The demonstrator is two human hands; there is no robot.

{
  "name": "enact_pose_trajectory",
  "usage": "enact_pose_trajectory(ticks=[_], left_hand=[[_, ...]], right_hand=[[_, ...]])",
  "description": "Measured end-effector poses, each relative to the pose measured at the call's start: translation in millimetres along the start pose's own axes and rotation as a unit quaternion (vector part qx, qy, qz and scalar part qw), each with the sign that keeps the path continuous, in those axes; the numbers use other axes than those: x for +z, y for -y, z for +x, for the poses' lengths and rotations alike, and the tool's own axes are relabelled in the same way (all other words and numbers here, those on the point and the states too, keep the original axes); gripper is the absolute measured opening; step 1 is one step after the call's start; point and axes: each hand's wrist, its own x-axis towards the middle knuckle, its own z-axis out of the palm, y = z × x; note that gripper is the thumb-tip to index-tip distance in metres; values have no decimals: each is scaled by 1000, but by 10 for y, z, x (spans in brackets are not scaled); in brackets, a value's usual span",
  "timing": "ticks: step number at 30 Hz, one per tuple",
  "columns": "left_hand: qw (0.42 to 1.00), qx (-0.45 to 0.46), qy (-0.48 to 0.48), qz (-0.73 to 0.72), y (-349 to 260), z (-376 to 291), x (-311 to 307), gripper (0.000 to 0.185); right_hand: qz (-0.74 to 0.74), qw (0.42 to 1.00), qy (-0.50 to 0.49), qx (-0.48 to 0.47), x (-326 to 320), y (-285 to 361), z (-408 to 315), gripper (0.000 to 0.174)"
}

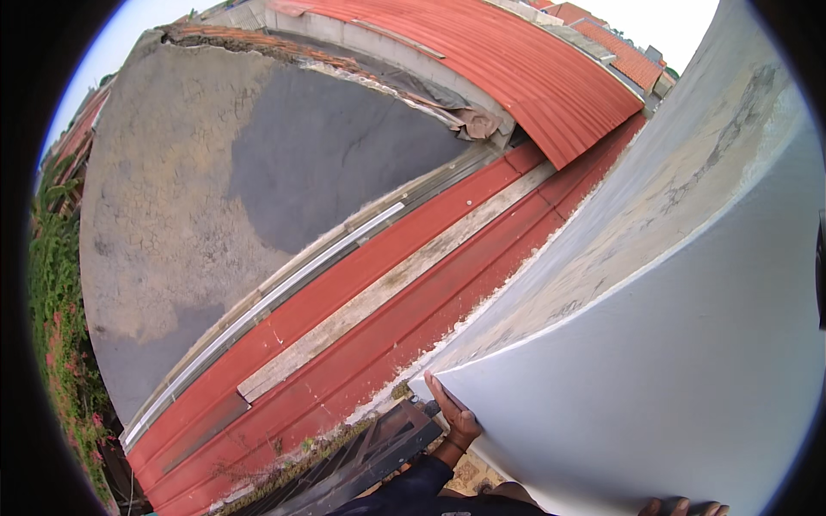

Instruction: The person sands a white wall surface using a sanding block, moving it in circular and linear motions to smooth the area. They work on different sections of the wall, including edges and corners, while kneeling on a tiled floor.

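Observation:
My left hand (pixel 458 414) rests against the corner edge of a white-painted wall (pixel 619 380), its fingers stretched along the edge. A thin dark band circles that wrist, below a dark sleeve (pixel 413 480). At the bottom rim, only the fingers of my right hand (pixel 683 507) show, spread against the same wall; the rest of that hand is cut off. Beyond the corner, the wall's other face (pixel 645 258) is stained and cracked. Neither hand shows a tool.
Below lies a red metal roof (pixel 361 342) with a weathered plank (pixel 393 280) along it. A dark metal frame (pixel 387 451) stands near my left arm. A grey, cracked wall (pixel 174 168), a corrugated red roof (pixel 490 58) and flowering shrubs (pixel 61 335) lie farther off.

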Motion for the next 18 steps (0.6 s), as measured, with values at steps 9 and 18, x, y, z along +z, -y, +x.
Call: enact_pose_trajectory(ticks=[9, 18], left_hand=[[1000, -7, 6, 14, 135, -64, -35, 111], [1000, -11, 3, 29, 179, -84, -38, 113]], right_hand=[[-9, 1000, -12, 15, 70, 71, 50, 45], [-22, 999, -10, 26, 94, 114, 84, 44]])
